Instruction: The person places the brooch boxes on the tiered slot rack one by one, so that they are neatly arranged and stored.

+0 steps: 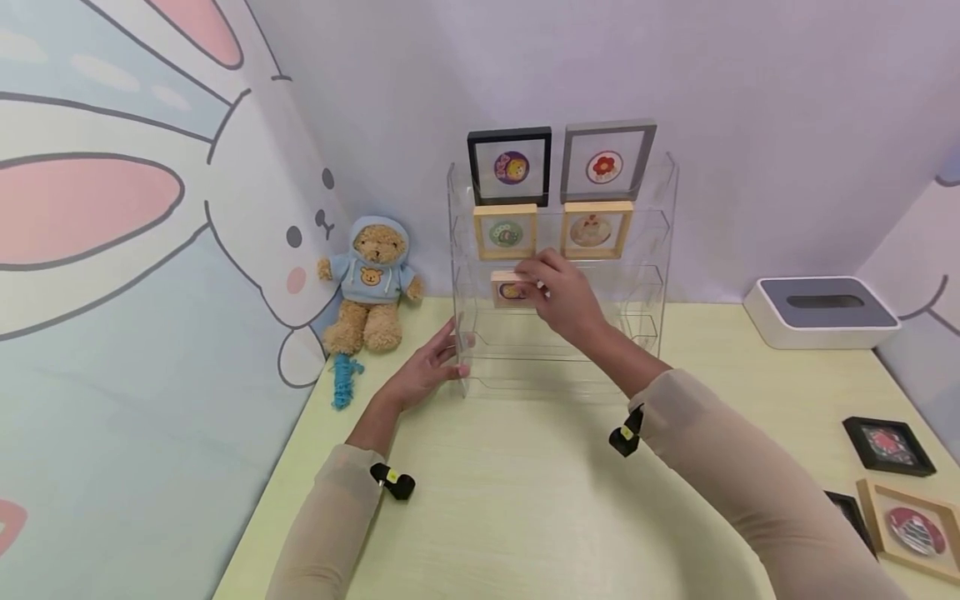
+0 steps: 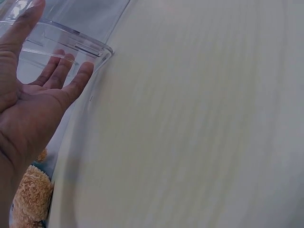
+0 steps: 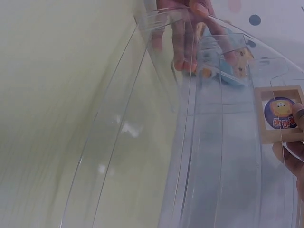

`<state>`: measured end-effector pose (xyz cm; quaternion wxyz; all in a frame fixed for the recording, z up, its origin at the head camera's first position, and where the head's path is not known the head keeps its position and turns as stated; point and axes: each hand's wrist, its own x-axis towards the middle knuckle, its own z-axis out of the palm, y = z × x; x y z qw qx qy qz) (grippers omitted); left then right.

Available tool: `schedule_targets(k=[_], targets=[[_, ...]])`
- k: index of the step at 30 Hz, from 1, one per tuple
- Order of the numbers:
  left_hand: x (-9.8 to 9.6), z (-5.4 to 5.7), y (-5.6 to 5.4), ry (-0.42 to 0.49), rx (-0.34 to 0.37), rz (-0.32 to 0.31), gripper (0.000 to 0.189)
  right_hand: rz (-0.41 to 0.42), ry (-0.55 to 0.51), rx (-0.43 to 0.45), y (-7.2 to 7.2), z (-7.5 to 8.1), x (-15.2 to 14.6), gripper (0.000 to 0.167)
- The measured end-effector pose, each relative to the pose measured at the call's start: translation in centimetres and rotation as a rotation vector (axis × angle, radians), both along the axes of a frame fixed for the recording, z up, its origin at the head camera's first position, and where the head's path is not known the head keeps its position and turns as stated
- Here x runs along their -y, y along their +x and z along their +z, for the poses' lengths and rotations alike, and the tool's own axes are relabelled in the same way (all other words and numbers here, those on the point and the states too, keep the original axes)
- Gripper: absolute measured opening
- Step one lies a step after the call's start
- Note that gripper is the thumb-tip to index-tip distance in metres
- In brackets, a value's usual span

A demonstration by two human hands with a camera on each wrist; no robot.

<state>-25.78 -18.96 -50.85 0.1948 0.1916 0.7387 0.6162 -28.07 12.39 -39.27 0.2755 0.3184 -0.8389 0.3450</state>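
Observation:
My right hand (image 1: 561, 298) pinches a small light-wood picture frame (image 1: 507, 289) by its right side, on the third tier of a clear acrylic rack (image 1: 555, 367). A round purple badge (image 3: 280, 113) with a yellow character sits inside that frame. Against the rack's left side rests my left hand (image 1: 425, 371), its fingers spread along the clear panel. Above on the rack stand a black frame (image 1: 510, 202), a grey frame (image 1: 606, 127) and two wooden frames, one with a green badge (image 1: 506, 233) and one with a tan badge (image 1: 591, 231).
A teddy bear (image 1: 372, 283) in a blue hoodie sits left of the rack, with a blue yarn bundle (image 1: 343, 382) before it. At right is a white tissue box (image 1: 825, 337). More frames lie front right, among them a black one (image 1: 862, 454) and a wooden one (image 1: 870, 508).

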Motion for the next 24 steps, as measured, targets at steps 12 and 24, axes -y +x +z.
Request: schedule_targets(k=[12, 24], targets=[[-0.1, 0.1, 0.0, 0.017, -0.002, -0.006, 0.102, -0.011, 0.02, 0.01, 0.2, 0.4, 0.4, 0.023], [-0.1, 0.1, 0.0, 0.021, 0.007, -0.002, 0.103, -0.024, -0.008, -0.031, 1.4, 1.3, -3.4, 0.037]])
